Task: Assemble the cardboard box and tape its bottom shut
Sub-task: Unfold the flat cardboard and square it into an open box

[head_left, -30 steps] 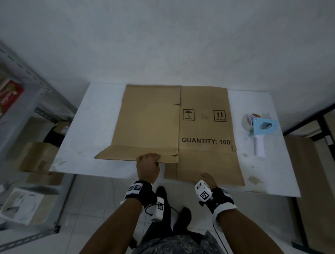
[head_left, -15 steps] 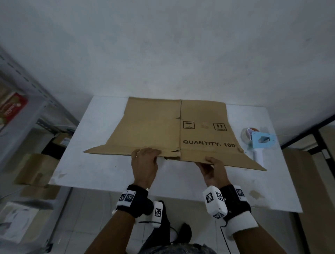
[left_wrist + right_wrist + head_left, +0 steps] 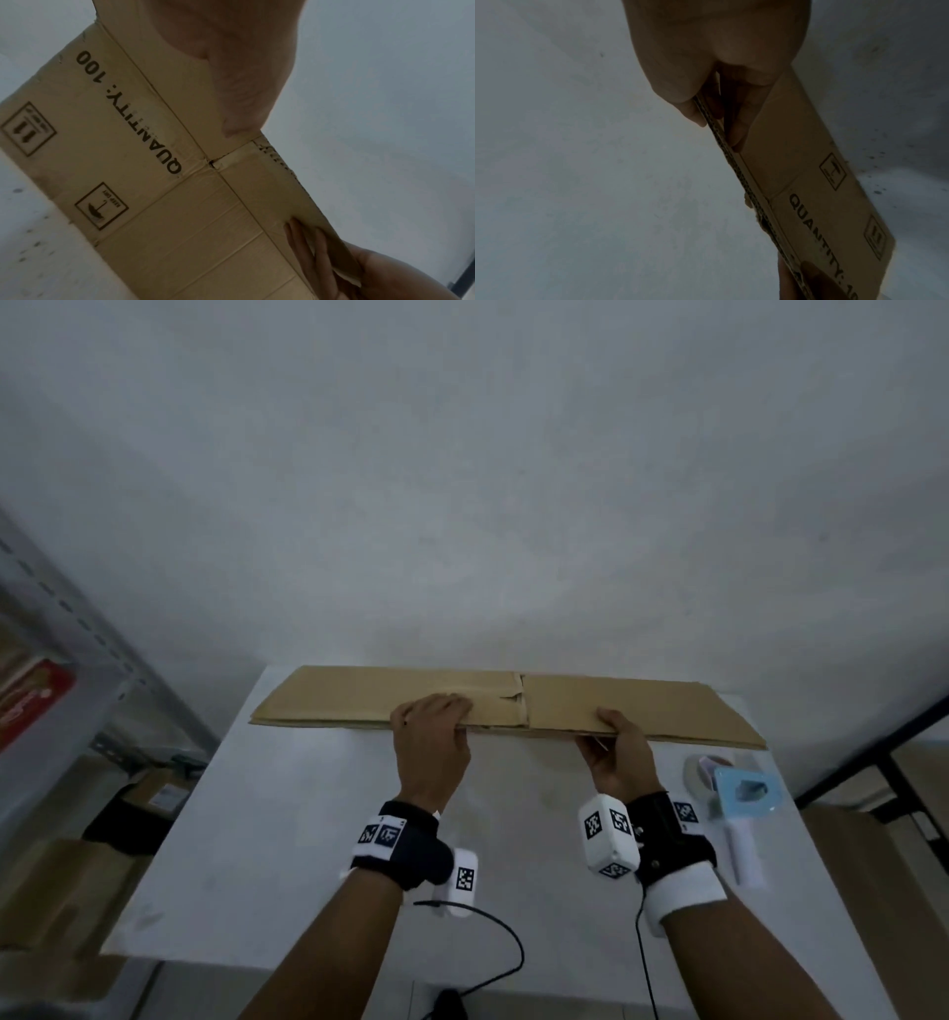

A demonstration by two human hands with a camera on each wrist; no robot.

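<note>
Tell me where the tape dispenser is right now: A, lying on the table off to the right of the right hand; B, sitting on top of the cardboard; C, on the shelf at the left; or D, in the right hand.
A: the tape dispenser lies on the white table beside the right hand, while both that hand and the left hand grip the flattened cardboard box.

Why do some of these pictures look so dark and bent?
Head view: dim room, wide lens bowing the table. Right wrist view: darkest, the right hand almost a silhouette. Left wrist view: brighter, the print on the cardboard box readable.
</note>
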